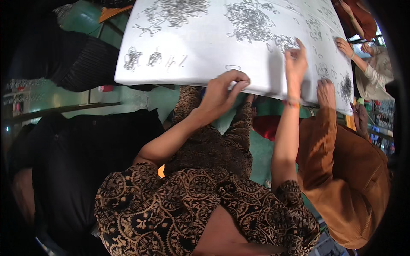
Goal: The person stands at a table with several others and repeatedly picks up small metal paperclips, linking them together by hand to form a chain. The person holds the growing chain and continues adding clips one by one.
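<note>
Just over the near edge of the white table (pixel 200 64), my left hand (pixel 224 87) has its thumb and fingers pinched together. Anything between the fingertips is too small to make out. A single bent wire piece (pixel 233 67) lies on the tabletop just beyond it. My right hand (pixel 296 64), with a band at the wrist, is over the table with its index finger stretched out and the thumb apart. It is nearest to a small pile of thin dark bent wire pieces (pixel 282 42). A larger wire pile (pixel 250 21) spreads beyond that.
Another big wire pile (pixel 175 13) lies at the far left, with small wire clumps (pixel 133 59) near the left corner. A co-worker's hand (pixel 326 89) in a brown sleeve rests at the near edge on my right. Another person's hand (pixel 344 46) touches the right edge.
</note>
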Motion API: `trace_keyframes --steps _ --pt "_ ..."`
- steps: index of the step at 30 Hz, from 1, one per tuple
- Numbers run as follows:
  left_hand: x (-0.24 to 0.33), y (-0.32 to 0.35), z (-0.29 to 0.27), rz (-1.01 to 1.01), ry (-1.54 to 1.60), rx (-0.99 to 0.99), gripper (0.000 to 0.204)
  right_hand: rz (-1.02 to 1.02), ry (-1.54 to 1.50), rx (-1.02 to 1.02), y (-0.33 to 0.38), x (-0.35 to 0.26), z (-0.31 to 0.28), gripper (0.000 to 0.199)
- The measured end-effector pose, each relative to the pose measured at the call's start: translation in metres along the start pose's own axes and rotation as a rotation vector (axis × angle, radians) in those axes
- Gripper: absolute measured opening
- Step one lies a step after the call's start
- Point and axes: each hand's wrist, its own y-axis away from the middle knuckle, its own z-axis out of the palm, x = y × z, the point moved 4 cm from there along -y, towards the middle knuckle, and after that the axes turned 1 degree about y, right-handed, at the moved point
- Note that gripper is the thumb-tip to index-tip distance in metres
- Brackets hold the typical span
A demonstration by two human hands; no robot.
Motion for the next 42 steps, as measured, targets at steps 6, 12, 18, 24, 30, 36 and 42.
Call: trace_keyframes --steps 6,12,18,24,30,36,42 --pt "-0.004 -0.007 0.012 -0.131 0.092 -0.096 0.016 0.15 -0.628 -0.141 0.101 -0.103 -0.04 0.053" --pt "0.014 -0.004 0.012 0.094 -0.095 -0.11 0.014 0.141 -0.593 0.005 0.124 -0.113 -0.034 0.051" --pt "0.013 0.003 0.004 -0.013 0.01 -0.135 0.023 0.048 -0.707 0.153 0.132 -0.12 -0.032 0.049" --pt "-0.044 -0.067 -0.099 0.025 -0.313 0.165 0.027 -0.024 -0.848 0.186 0.118 -0.124 -0.039 0.049" --pt "-0.147 -0.153 -0.211 0.077 -1.0 0.056 0.017 0.057 -0.82 0.226 0.119 -0.116 -0.054 0.047" --pt "-0.156 -0.151 -0.203 0.145 -1.157 0.039 0.009 0.025 -0.818 0.248 0.124 -0.112 -0.065 0.045" --pt "-0.141 -0.141 -0.199 0.003 -0.778 0.189 0.01 -0.012 -0.822 0.227 0.14 -0.114 -0.075 0.046"
